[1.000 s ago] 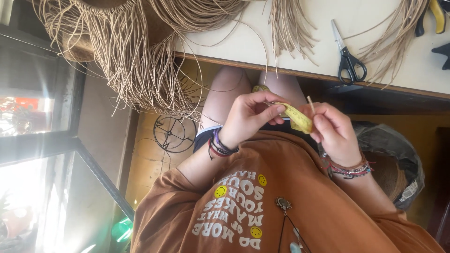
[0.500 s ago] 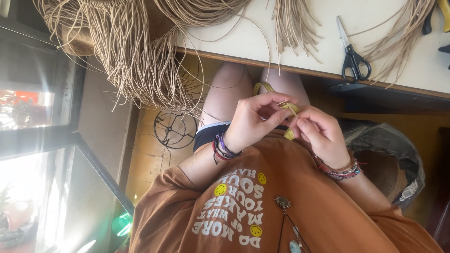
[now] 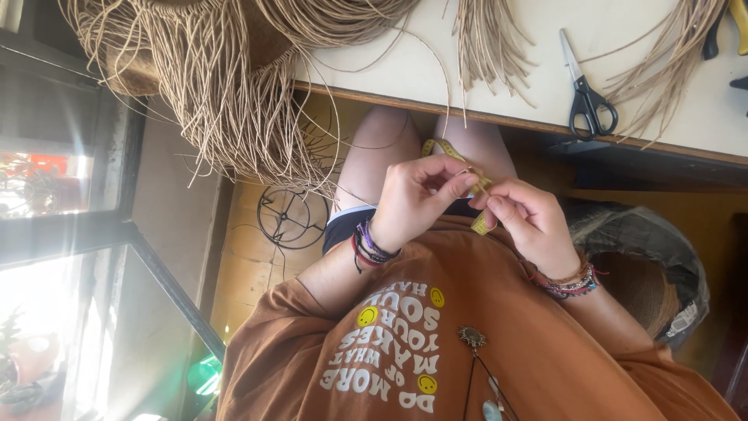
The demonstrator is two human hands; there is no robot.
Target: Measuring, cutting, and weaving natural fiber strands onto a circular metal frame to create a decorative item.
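Below the bench's near edge, over the lap, the left hand [image 3: 417, 199] and right hand [image 3: 530, 222] are now pinching the yellow tape measure [image 3: 481, 224] closed, bunched smaller than a second ago, fingers fully closed.

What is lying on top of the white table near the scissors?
On the white table, black-handled scissors lie between bundles of tan straw strands. A large straw mass hangs over the edge. What lies beneath the straw is covered.
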